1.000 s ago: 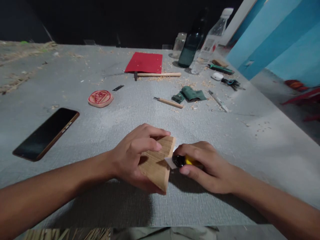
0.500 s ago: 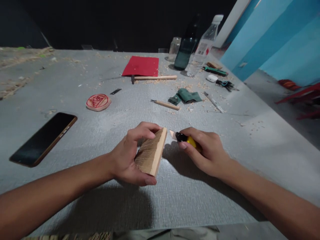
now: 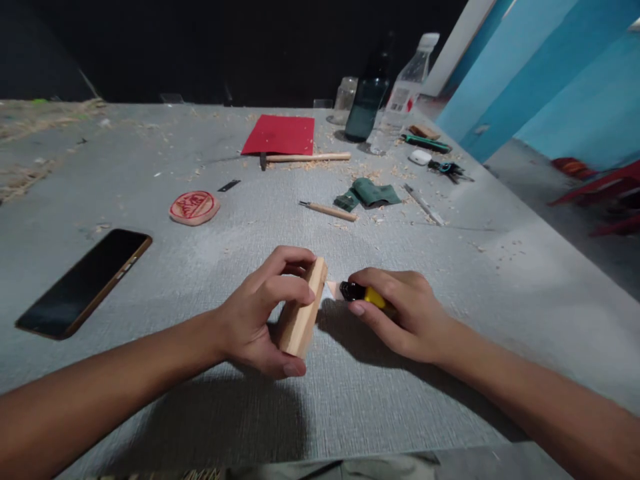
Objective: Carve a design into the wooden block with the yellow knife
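Observation:
My left hand [image 3: 265,310] is closed round a pale wooden block [image 3: 303,317], thumb at its near end and fingers over the far end and edge. The block is tilted, with a narrow side facing up. In my right hand [image 3: 400,310] is a yellow and black utility knife [image 3: 373,297], gripped between thumb and fingers. Its short blade points left at the block's right side, close to the far end; whether the tip touches the wood I cannot tell.
A phone [image 3: 83,283] and a round wooden piece with red marking [image 3: 194,208] lie left. Beyond are a hammer [image 3: 310,158], red sheet [image 3: 280,135], carving tool [image 3: 330,211], green cloth [image 3: 373,193] and loose black blade [image 3: 229,185]. A dark bottle [image 3: 366,107] and clear bottle [image 3: 407,87] stand behind.
My left hand has turned the block so that its narrow side faces up instead of its broad face. The knife in my right hand has come slightly left and down, its blade nearer the block.

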`<action>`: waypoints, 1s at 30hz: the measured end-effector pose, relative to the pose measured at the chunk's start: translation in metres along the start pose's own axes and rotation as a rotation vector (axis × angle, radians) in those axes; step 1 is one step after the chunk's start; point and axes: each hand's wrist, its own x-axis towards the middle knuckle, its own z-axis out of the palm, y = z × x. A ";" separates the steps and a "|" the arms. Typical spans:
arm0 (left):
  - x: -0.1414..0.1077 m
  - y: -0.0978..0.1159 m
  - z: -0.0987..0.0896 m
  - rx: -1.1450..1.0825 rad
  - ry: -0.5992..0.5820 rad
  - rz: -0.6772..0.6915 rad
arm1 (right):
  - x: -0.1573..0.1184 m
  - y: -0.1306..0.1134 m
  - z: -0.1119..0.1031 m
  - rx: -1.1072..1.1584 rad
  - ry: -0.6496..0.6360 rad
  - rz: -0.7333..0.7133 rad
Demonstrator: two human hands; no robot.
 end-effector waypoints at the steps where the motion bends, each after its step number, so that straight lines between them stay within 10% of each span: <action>1: -0.001 0.000 0.000 0.000 0.000 -0.004 | 0.000 -0.001 0.001 0.006 -0.013 -0.011; 16: -0.003 0.001 0.000 0.075 0.024 -0.021 | 0.000 -0.011 0.002 0.172 -0.155 -0.142; 30: 0.005 0.005 -0.001 0.189 0.079 0.009 | -0.002 -0.002 0.001 0.101 -0.009 -0.226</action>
